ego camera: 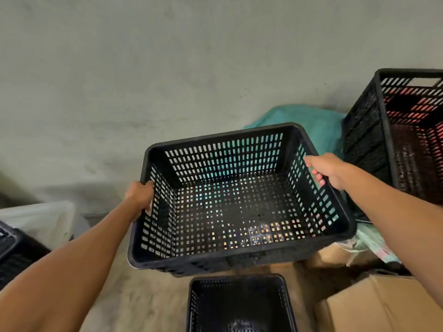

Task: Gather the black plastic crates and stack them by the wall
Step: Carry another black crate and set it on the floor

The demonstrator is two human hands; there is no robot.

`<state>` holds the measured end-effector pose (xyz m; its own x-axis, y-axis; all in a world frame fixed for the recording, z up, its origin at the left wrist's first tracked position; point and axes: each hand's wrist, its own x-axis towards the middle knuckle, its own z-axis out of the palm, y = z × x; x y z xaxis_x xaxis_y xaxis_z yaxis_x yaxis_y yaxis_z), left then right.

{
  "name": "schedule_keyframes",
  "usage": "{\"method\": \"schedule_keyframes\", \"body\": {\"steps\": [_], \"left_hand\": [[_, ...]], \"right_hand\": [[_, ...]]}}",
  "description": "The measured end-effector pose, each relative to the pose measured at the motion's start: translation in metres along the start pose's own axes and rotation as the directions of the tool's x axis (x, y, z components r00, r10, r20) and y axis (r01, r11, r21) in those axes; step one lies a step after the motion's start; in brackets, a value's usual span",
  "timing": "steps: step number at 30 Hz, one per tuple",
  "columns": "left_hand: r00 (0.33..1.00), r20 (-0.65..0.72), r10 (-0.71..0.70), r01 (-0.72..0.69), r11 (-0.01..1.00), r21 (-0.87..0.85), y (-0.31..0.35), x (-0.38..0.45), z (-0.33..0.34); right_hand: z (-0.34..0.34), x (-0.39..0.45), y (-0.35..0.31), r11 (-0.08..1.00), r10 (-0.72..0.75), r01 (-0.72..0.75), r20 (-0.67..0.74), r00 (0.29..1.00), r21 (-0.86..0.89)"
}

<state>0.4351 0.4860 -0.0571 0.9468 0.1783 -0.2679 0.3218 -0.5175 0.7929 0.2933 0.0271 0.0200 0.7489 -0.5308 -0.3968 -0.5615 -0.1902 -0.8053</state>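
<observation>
I hold a black perforated plastic crate (239,256) in the air in front of the grey wall (143,68), tilted a little to the left. My left hand (140,196) grips its left rim and my right hand (322,171) grips its right rim. The crate is empty. Below it on the floor stands a smaller black crate (239,305), open side up. At the right edge rises a tall stack of black crates (364,144), with red showing through the slots. Another black crate (12,255) pokes in at the lower left.
A teal sack or cloth (299,118) lies against the wall behind the held crate. Cardboard boxes (383,305) fill the lower right. A white bag or sheet (40,219) sits at the left by the wall. The floor is sandy beige.
</observation>
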Motion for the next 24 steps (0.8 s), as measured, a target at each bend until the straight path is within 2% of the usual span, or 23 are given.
{"method": "schedule_keyframes", "body": {"steps": [10,17,22,24], "left_hand": [[0.990,0.098,-0.104,0.095,0.992,0.088,-0.104,-0.044,-0.025],[0.964,0.164,-0.207,0.196,0.977,0.080,-0.176,-0.067,0.005],[0.946,0.159,-0.282,0.264,0.956,0.126,-0.235,-0.082,0.046],[0.932,0.151,-0.329,0.312,0.942,0.123,-0.262,-0.087,0.063]], "right_hand": [[0.055,-0.060,0.085,0.986,0.100,-0.104,-0.041,0.994,-0.129],[0.087,-0.079,0.171,0.972,0.218,-0.224,-0.082,0.973,-0.074],[0.115,-0.074,0.253,0.933,0.359,-0.357,-0.091,0.929,0.032],[0.126,-0.069,0.288,0.925,0.379,-0.379,-0.130,0.916,0.024]]}}
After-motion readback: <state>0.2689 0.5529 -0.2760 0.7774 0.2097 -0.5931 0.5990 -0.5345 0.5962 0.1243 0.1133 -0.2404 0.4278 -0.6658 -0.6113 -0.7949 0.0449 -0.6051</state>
